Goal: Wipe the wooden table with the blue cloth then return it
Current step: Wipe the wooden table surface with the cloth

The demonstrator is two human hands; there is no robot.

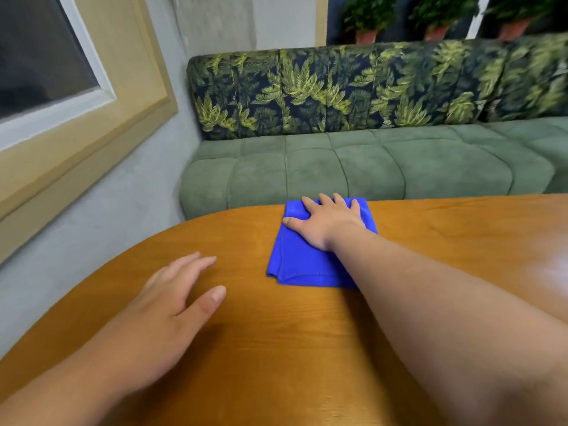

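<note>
A folded blue cloth (298, 259) lies on the wooden table (276, 348) near its far edge. My right hand (327, 224) presses flat on the cloth's far half, fingers spread, with the forearm stretched across the cloth's right side. My left hand (175, 298) rests palm down on the bare wood to the left of the cloth and nearer to me, fingers apart, holding nothing.
A green sofa (353, 167) with a leaf-patterned backrest (338, 90) stands just beyond the table's far edge. A window with a beige frame (76, 118) is set in the grey wall on the left. Potted plants (368, 23) stand behind the sofa.
</note>
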